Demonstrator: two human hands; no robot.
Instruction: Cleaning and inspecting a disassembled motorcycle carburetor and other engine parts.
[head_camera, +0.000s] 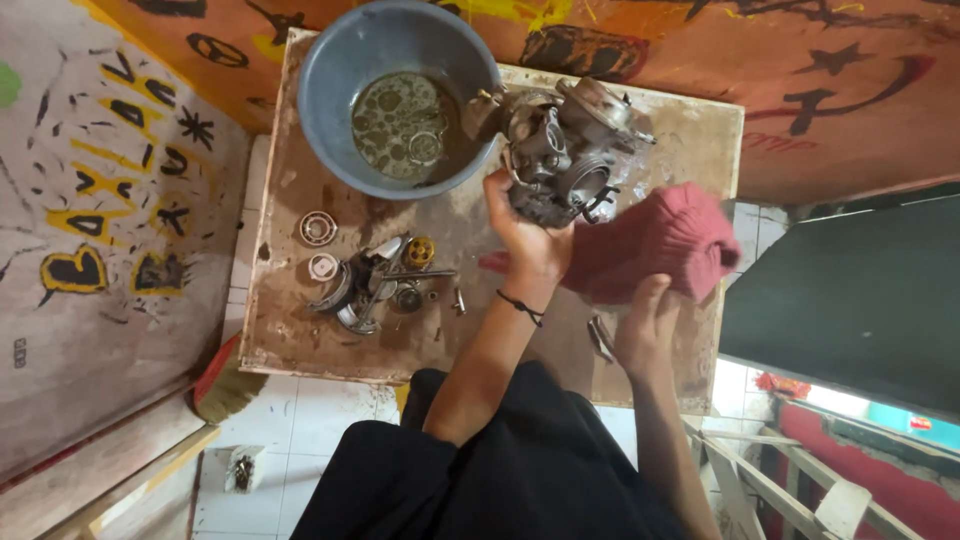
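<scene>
The person is reaching the left hand (528, 240) up and forward over the worn table (690, 130), forearm slanting in from the lap, a dark cord sitting around the wrist; its fingers are wrapping tight around the underside of a grimy metal carburettor (560, 150), lifting it clear of the tabletop just beside the grey basin (330, 80); the right hand (648, 325) is lying lower and nearer the body, fingers closing on the edge of a dark red cloth (660, 240) that is bunching up just under and right of the carburettor; the carburettor is looking oily and dull grey, with a round throat, a brass fitting on its left end and a flat cap on top; the basin is holding murky liquid with foam patches; a cluster of small loose parts (375, 280) is lying on the table left of the wrist; the palm-side grip and the right fingertips are staying hidden, and I cannot make out the small metal piece near the right hand.
</scene>
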